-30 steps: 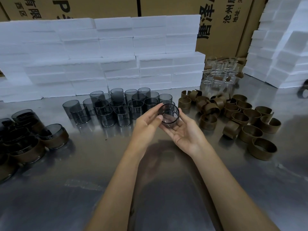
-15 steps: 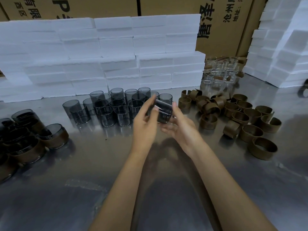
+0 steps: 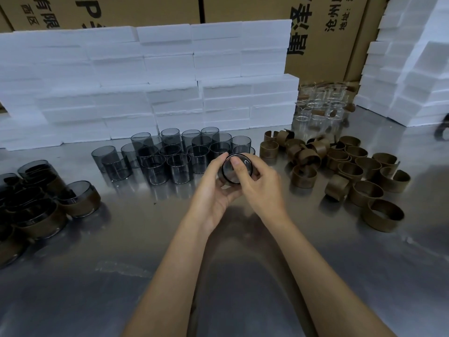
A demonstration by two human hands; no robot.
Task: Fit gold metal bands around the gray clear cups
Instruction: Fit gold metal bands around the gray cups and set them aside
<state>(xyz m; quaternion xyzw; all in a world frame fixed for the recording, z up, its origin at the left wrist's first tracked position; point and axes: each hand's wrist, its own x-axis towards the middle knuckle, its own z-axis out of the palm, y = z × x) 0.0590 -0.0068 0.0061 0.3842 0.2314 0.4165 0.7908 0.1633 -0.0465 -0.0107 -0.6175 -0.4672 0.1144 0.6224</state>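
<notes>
Both hands hold one gray clear cup (image 3: 233, 169) above the middle of the steel table, its round base turned toward me. My left hand (image 3: 213, 190) cups it from below and the left. My right hand (image 3: 260, 188) grips it from the right, thumb pressed on the base. A cluster of several bare gray cups (image 3: 175, 152) stands just behind the hands. Loose gold bands (image 3: 345, 166) lie in a heap to the right. Cups wearing bands (image 3: 77, 198) are piled at the left edge.
White foam blocks (image 3: 145, 88) are stacked along the back, with more foam blocks (image 3: 413, 64) at the far right. Clear glass cups (image 3: 318, 110) stand behind the bands. Cardboard boxes (image 3: 323, 32) rise at the rear. The steel table (image 3: 218, 276) reflects my arms.
The cup has been turned over in my hands: its open mouth faced me a second ago, its base faces me now. My right hand moved from under it to grip over it.
</notes>
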